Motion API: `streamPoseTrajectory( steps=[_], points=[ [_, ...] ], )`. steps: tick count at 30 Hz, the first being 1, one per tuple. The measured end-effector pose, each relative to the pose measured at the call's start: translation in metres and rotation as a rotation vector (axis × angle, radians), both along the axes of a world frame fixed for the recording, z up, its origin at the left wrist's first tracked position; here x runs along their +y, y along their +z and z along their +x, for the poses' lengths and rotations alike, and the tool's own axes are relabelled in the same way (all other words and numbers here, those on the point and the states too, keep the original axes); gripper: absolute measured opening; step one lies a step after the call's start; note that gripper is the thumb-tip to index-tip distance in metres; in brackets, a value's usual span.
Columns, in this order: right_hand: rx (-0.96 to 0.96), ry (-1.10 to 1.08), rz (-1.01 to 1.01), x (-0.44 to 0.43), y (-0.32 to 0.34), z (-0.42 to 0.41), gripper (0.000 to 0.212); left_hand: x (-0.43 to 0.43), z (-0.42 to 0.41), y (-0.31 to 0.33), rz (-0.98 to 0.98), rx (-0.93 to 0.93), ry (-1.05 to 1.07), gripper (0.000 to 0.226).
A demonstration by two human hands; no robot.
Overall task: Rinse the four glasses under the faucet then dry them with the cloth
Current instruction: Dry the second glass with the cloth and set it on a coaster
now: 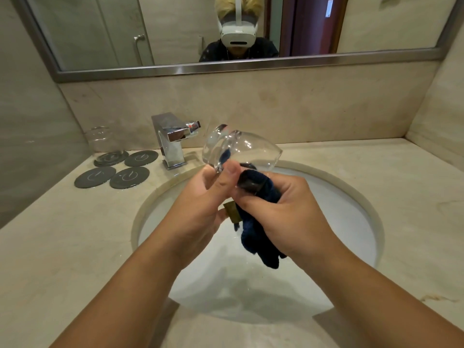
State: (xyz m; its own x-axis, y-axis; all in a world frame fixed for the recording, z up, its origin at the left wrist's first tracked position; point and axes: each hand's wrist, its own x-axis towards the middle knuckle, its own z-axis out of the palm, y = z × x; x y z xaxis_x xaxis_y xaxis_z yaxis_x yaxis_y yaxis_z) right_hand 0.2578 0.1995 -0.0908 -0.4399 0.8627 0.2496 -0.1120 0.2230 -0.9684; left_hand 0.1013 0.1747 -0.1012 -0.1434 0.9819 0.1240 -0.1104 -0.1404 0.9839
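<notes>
Mid-frame over sink [371, 222]: left hand [200, 197] grips tilted glass [241, 149]; right hand [283, 207] clutches cloth [258, 237] against it.

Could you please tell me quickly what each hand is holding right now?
Left hand: closed, fingers gripping the tilted glass.
Right hand: closed, fingers gripping the dark blue cloth.
</notes>
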Motion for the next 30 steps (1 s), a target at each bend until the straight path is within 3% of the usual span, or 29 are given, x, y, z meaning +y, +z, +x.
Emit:
streamPoseTrajectory(
  steps=[2,5,8,11,14,19,21,23,25,27,30],
  points=[
    [-0.024,-0.005,0.028,-0.001,-0.002,0.0,0.043,0.0,0.001,-0.001,0.0,-0.012,0.008,0.1],
    [-0.091,0.007,0.061,0.002,-0.005,0.0,0.032,0.0,0.002,-0.001,0.013,-0.019,0.023,0.065],
    [-0.042,0.075,-0.077,0.007,-0.003,0.0,0.013,-0.001,-0.001,-0.001,0.004,0.017,0.055,0.073],
    [0.09,0.14,-0.247,0.012,-0.002,0.001,0.028,-0.002,-0.001,0.0,0.004,-0.055,0.044,0.063],
    [0.111,0.178,-0.261,0.012,0.001,0.004,0.035,-0.005,0.0,0.003,-0.012,-0.115,-0.009,0.049],
    [-0.004,0.055,-0.101,0.009,-0.002,0.002,0.008,-0.003,-0.001,0.001,-0.034,-0.082,-0.044,0.065],
    [-0.078,0.008,-0.018,0.009,-0.005,0.002,0.019,-0.001,0.003,0.001,-0.045,-0.07,-0.021,0.072],
    [-0.123,0.018,0.001,0.01,-0.007,0.003,0.024,-0.001,0.004,-0.001,-0.027,-0.043,-0.009,0.062],
    [-0.12,0.048,-0.016,0.01,-0.007,0.003,0.014,-0.002,0.002,-0.002,-0.023,-0.026,-0.013,0.061],
    [-0.061,0.095,-0.087,0.011,-0.005,0.002,0.008,-0.003,-0.002,-0.002,-0.028,-0.014,-0.021,0.08],
    [0.071,0.207,-0.253,0.011,0.0,0.005,0.029,-0.003,-0.006,-0.002,-0.012,-0.055,-0.05,0.096]
  ],
)
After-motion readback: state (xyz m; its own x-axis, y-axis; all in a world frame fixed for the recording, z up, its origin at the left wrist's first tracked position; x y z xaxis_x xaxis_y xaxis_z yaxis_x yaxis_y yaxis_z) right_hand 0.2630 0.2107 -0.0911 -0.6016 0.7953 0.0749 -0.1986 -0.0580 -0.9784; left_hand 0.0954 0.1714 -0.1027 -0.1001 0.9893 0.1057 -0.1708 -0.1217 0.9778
